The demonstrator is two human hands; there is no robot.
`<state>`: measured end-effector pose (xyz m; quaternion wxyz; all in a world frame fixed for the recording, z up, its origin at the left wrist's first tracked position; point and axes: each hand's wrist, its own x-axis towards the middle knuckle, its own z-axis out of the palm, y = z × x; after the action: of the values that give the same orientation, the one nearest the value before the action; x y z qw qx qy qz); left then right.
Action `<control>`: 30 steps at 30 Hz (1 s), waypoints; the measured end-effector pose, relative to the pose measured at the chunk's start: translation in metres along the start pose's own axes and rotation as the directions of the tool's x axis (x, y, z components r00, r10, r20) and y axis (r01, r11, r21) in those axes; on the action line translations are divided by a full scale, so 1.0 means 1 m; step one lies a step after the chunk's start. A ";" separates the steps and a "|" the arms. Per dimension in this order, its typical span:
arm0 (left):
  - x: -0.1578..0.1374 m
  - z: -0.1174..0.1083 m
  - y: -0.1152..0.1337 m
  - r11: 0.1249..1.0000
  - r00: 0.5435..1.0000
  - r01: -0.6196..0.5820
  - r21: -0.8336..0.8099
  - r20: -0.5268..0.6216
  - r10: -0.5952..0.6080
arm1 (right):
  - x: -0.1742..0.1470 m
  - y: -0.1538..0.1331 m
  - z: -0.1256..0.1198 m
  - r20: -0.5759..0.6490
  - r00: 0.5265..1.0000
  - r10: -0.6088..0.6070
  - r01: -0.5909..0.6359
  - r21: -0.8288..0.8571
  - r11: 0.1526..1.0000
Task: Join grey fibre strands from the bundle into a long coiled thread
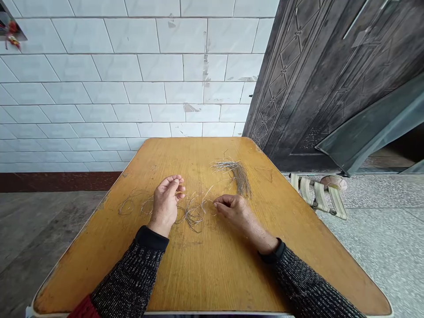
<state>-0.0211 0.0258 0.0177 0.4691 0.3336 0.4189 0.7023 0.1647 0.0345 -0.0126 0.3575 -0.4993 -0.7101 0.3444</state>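
My right hand (pixel 236 211) is closed in a pinch on the end of a thin wire (pixel 202 204), low over the table. That wire curves left toward a tangle of looped wires (pixel 194 216) lying between my hands. Raised a little on the left is my left hand (pixel 165 199), its thumb and forefinger pressed together; what they hold, if anything, is too fine to make out. Beyond my right hand lies a bent bundle of cut grey wires (pixel 243 182). Loose wire loops (pixel 126 205) rest to the left of my left hand.
The wooden table (pixel 205 274) stands close to a white tiled wall (pixel 179 92). One bent wire (pixel 271 174) lies near its right edge. A dark carved door (pixel 304 88) with a grey curtain (pixel 374 128) is at the right, and a strapped stool (pixel 319 194) sits on the floor there.
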 end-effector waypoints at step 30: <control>-0.042 -0.005 -0.024 0.044 0.638 -0.766 0.641 0.767 -0.074 | 0.009 0.022 -0.017 -0.037 0.999 -0.038 0.026 -0.278 0.960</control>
<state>-0.0026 -0.0097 -0.0091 0.0381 0.8575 0.4721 0.2009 0.1873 0.0507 -0.0208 0.3044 -0.5401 -0.7518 0.2248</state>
